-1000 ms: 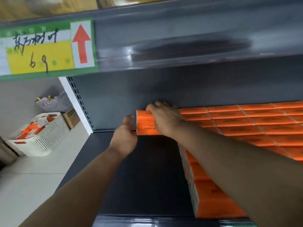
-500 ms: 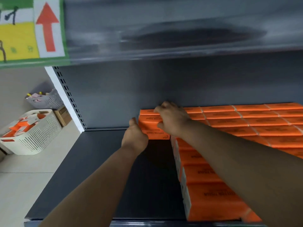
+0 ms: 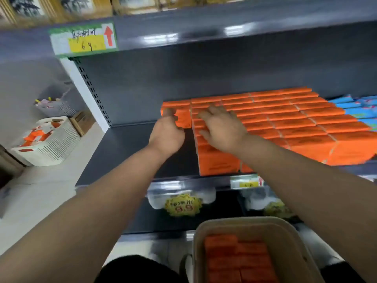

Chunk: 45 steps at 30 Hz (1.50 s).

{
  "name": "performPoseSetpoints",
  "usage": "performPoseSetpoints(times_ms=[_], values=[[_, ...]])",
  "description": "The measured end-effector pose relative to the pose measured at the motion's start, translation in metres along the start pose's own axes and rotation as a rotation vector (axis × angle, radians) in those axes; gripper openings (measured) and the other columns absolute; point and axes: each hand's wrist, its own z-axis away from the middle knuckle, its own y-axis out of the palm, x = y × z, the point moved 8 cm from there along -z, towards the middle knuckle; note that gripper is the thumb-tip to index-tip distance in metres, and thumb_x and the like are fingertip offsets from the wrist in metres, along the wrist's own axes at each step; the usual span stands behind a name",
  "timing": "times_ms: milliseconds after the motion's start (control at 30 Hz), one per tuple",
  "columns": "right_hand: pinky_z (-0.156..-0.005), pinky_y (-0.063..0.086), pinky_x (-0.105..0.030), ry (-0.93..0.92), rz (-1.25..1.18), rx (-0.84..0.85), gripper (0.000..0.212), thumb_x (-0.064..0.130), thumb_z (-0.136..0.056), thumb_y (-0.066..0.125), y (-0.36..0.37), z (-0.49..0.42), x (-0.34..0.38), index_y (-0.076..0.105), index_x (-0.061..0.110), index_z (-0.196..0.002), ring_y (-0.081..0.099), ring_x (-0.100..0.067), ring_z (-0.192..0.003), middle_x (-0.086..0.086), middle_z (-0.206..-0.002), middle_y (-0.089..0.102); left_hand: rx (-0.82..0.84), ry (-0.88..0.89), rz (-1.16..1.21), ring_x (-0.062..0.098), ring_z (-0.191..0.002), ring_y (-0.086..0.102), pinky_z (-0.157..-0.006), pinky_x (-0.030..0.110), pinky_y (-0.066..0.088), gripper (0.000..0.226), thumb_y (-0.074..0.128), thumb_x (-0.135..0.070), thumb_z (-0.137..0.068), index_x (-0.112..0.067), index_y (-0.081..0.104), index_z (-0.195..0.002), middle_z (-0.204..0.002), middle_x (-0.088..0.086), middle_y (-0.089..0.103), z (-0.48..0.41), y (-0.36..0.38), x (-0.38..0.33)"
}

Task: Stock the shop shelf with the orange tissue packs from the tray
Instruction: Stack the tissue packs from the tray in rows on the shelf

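Head view: left hand [image 3: 166, 135] pinches end stack [image 3: 180, 117] of orange tissue packs, thumb on its face, fingers curled at its lower edge. Stack touches left side of stocked block [image 3: 285, 119].
Right hand [image 3: 222, 129] lies flat on block top, fingers spread, holding nothing.
Likely best: press stack flush against block, square edges, then release.
Dark shelf [image 3: 132, 150] runs on left of block. Blue packs [image 3: 357, 107] just right of block.
Tray [image 3: 204, 231] below block, spare packs [image 3: 234, 258] inside.

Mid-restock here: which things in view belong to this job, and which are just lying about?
Job: orange packs on the shelf; end stack at the left hand; right hand flat on the rows; tray of spare packs.
Lying about: blue packs; grey basket; price tag; arrow label.
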Motion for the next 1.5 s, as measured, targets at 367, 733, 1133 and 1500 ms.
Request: performPoseSetpoints(times_ms=[367, 733, 1133, 1500], values=[[-0.085, 0.044, -0.044, -0.006, -0.088, 0.041, 0.045, 0.020, -0.084, 0.066, 0.060, 0.204, -0.022, 0.055, 0.016, -0.127, 0.053, -0.030, -0.111, -0.007, -0.119, 0.056, 0.247, 0.070, -0.028, 0.026, -0.106, 0.060, -0.089, 0.035, 0.048, 0.044, 0.051, -0.005, -0.088, -0.009, 0.044, -0.132, -0.124, 0.006, 0.059, 0.173, 0.112, 0.003], [-0.097, 0.036, -0.041, 0.279, -0.108, 0.608, 0.038, 0.028, -0.094, 0.042, 0.211, 0.333, -0.081, 0.041, 0.026, -0.132, 0.042, -0.024, -0.122, -0.002, -0.130, 0.045, 0.682, -0.104, -0.261, 0.022, -0.094, 0.064, -0.079, 0.031, 0.050, 0.028, 0.046, -0.033, -0.094, -0.018, 0.048, -0.118, -0.105, 0.002, 0.064, 0.270, 0.253, 0.095], [-0.100, 0.035, -0.041, 0.379, -0.149, 0.813, 0.043, 0.019, -0.093, 0.039, 0.289, 0.359, -0.100, 0.038, 0.021, -0.136, 0.032, -0.026, -0.133, -0.005, -0.145, 0.034, 0.819, 0.216, -0.756, 0.032, -0.123, 0.044, -0.097, 0.040, 0.042, 0.052, 0.038, -0.006, -0.095, -0.004, 0.022, -0.144, -0.141, 0.017, 0.036, 0.235, 0.330, 0.097], [-0.099, 0.035, -0.042, 0.368, -0.092, 0.846, 0.037, 0.015, -0.094, 0.035, 0.318, 0.367, -0.105, 0.043, 0.021, -0.130, 0.043, -0.028, -0.124, -0.006, -0.136, 0.044, 0.878, 0.275, -0.830, 0.032, -0.111, 0.048, -0.081, 0.038, 0.045, 0.033, 0.036, -0.013, -0.096, -0.010, 0.044, -0.128, -0.125, 0.013, 0.047, 0.247, 0.346, 0.103]])
